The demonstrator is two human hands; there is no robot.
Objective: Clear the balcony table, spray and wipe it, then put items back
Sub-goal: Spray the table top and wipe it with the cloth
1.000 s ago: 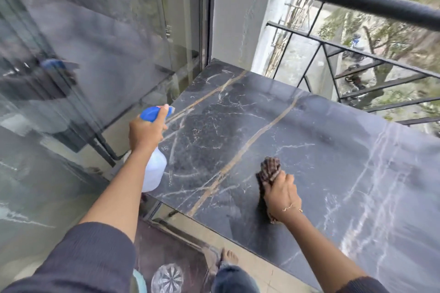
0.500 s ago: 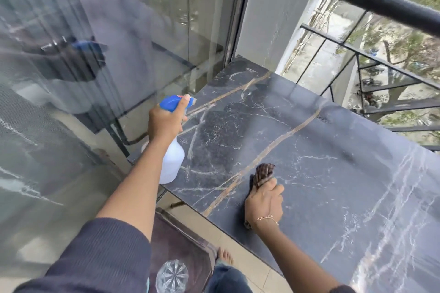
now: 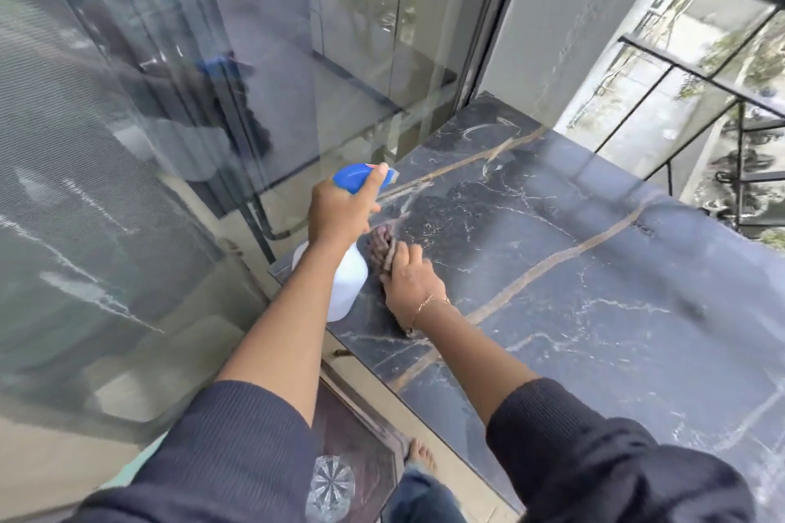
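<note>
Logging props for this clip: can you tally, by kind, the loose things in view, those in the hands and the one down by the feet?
Spray bottle: 1, held in the left hand
Cloth: 1, under the right hand on the table
Cut-glass piece: 1, down by the feet
Total: 3

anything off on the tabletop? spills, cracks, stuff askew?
Nothing stands out. The dark marble table looks intact; its pale and brown lines are veining. The left hand grips the spray bottle, and the right hand presses the cloth near the corner.
</note>
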